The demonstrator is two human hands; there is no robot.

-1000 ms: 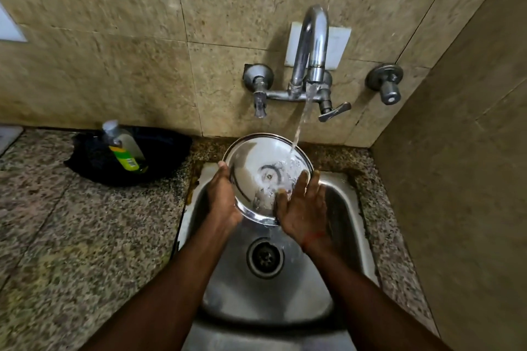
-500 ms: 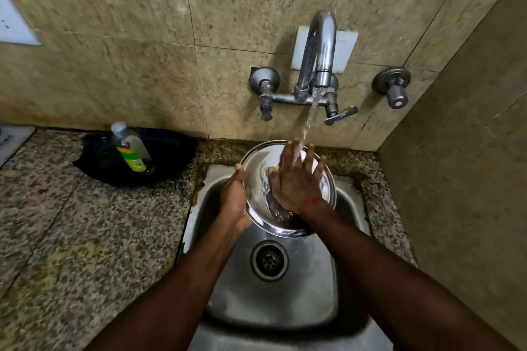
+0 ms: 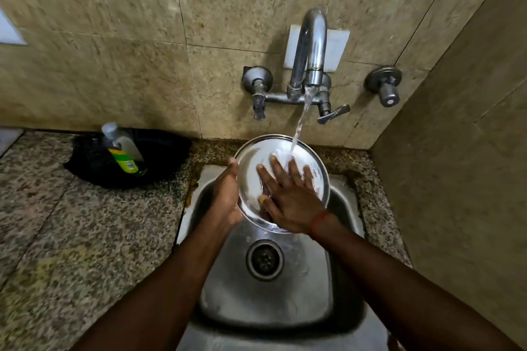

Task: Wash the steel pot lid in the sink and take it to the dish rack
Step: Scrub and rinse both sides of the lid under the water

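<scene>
The round steel pot lid [image 3: 253,162] is held tilted toward me over the back of the steel sink [image 3: 288,308]. My left hand [image 3: 225,196] grips its left rim. My right hand [image 3: 288,194] lies flat on the lid's face with fingers spread, hiding the lid's middle. Water from the wall tap [image 3: 310,45] runs onto the lid's upper part and over my right fingertips. The dish rack is not in view.
A dish-soap bottle [image 3: 122,148] leans in a black pan [image 3: 159,154] on the speckled granite counter [image 3: 71,236] left of the sink. Tiled walls close in behind and on the right. The sink drain [image 3: 265,259] lies below the lid.
My right hand moved from the lid's lower right edge up onto its face and now lies flat across it. The lid shifted slightly right under the water stream.
</scene>
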